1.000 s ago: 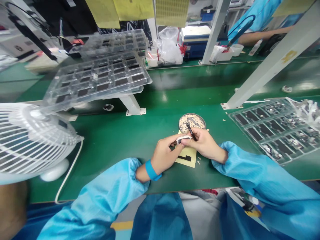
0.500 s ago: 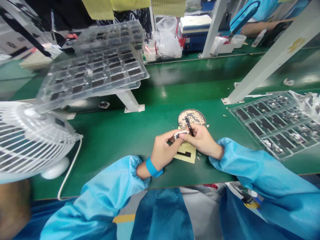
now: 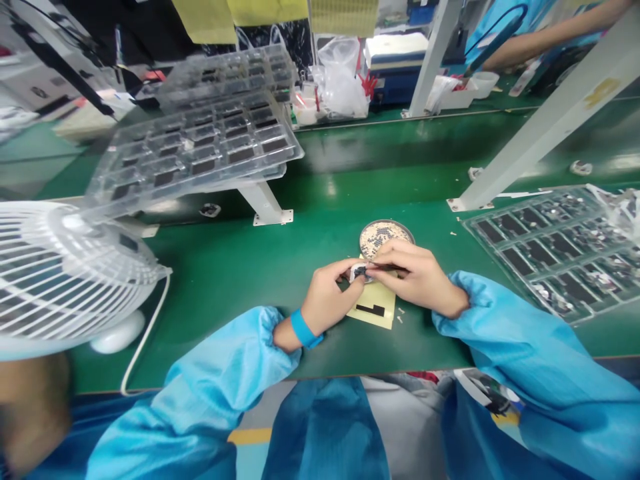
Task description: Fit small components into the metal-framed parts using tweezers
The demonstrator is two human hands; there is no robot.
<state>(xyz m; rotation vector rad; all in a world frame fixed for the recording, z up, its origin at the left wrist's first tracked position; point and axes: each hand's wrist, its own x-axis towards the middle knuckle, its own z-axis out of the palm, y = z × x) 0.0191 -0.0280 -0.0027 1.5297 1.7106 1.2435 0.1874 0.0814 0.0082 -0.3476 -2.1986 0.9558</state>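
Observation:
My left hand pinches a small white part with a dark centre between thumb and fingers. Closed around slim black tweezers, my right hand brings their tip against the part's right side; the tip itself is hidden by the fingers. Just behind the hands stands a round dish of tiny beige and dark pieces. Beneath the hands lies a yellow sheet with a black L-shaped mark, and a few tiny beige pieces are scattered beside it.
A white fan stands at the left. Clear trays rest on a raised shelf behind it. Another compartment tray with parts lies at the right, near a slanted white post. Another person's arm shows at the back right.
My right hand has turned the tweezers from upright to nearly flat, toward the part. The part is tilted differently in my left hand. The whole view has shifted slightly.

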